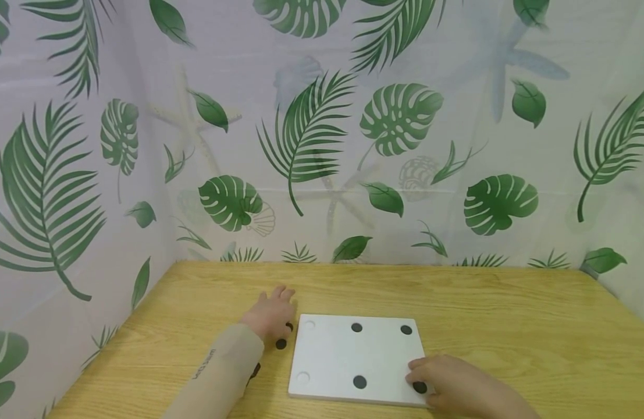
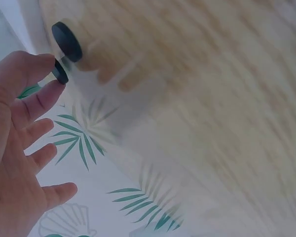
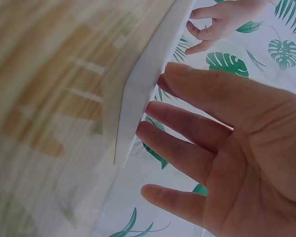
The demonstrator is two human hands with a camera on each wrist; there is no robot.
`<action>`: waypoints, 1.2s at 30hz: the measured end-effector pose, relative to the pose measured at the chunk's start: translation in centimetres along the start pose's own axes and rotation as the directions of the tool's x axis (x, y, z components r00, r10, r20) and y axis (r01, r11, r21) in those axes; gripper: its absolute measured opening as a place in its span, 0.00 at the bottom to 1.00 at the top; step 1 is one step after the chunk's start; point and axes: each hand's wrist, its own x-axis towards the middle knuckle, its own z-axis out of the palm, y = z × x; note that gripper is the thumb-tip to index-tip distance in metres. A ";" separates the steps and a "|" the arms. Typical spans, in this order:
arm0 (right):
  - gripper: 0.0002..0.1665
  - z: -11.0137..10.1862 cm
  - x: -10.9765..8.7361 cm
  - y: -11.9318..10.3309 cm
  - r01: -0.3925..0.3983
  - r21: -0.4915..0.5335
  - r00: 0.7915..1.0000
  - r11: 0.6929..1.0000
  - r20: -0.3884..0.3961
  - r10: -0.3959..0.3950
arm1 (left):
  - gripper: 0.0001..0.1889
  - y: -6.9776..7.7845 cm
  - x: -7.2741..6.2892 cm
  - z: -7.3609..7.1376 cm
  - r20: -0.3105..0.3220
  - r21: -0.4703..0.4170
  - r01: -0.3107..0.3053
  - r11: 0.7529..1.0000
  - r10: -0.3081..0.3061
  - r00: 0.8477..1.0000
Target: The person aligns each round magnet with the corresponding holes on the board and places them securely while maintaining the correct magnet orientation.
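Note:
My left hand (image 1: 269,314) is left of the white board, its thumb and index finger pinching a small black disc (image 2: 60,72) by its edges while the other fingers spread. Close by on the table is another black disc (image 1: 281,344). The flat white board (image 1: 327,355) has several black discs sitting on it, one of them the top right disc (image 1: 406,330). On its left side show two bare round recesses, including the upper recess (image 1: 310,325). At the lower right corner, my right hand (image 3: 227,138) touches the board with fairly straight fingers, beside the corner disc (image 1: 419,387).
The wood-grain table (image 1: 510,326) extends around the board. A white curtain (image 1: 322,145) with green leaf prints hangs behind it and at both sides. Something dark (image 1: 255,370) shows partly beside my left sleeve.

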 end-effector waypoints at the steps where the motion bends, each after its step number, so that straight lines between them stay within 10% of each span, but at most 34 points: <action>1: 0.15 0.0 0.0 0.0 0.004 -0.002 1.000 1.000 0.000 -0.004 | 0.10 0.0 0.0 0.0 -0.002 -0.003 0.000 1.000 0.000 1.000; 36: 0.15 0.2 0.1 0.5 0.059 -0.009 0.998 0.998 0.003 -0.059 | 0.10 2.8 -4.1 -0.8 0.007 0.091 -0.180 0.979 0.180 0.984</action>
